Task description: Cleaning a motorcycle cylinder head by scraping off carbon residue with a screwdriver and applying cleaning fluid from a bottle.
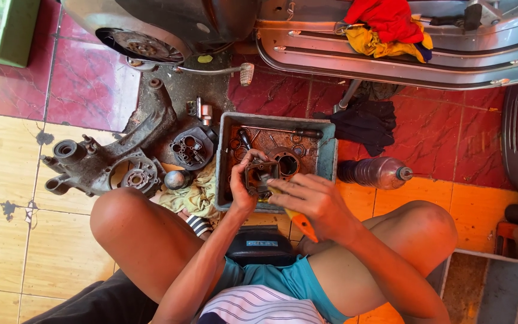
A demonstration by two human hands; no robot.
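Carburetor body (261,175), a small dark metal block, sits in the person's left hand (244,189), held up just above the near edge of the grey tray (328,157). The left hand is closed around the block from the left side and from below, thumb at the near side, fingers wrapped over the top. The open face of the block seems to look toward the right hand.

The right hand (312,201) is closed on a screwdriver (295,219) with an orange handle. The handle comes out of the fist toward the person's body, and the long axis of the tool runs slanted, from the lap up and left into the block. The tip I cannot see; it is hidden between the fingers and the block. So both hands meet at the block, touching or almost touching, with the right hand lying to the right and a little nearer to the person.

Inside the tray lie rusty rings, small parts and a long tool. To the left on the floor (7,180) is an engine casing (100,165) and a dirty rag (196,195). A plastic bottle (374,173) lies right of the tray, and a scooter (403,57) stands behind, with cloths on it.
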